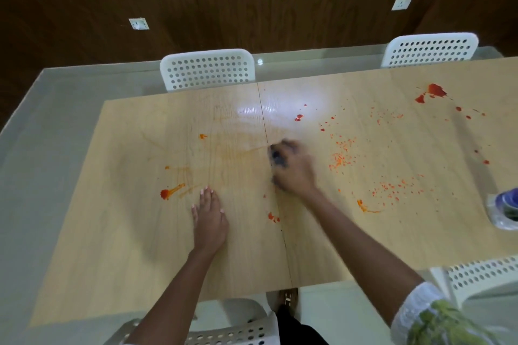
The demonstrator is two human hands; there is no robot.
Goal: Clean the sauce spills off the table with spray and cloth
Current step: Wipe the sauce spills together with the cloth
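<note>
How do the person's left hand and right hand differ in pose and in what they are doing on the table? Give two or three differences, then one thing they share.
The left hand lies flat with straight fingers, while the right hand is curled round a dark cloth. The left hand holds nothing; the right hand grips the cloth. The left hand looks sharp, the right hand is motion-blurred. Both are on the wooden table, near its centre seam.

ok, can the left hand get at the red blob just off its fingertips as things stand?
Probably yes. The left hand lies flat on the table, and the blob sits just left of its fingertips with bare wood between. But it holds nothing; the dark cloth is in the right hand.
</note>
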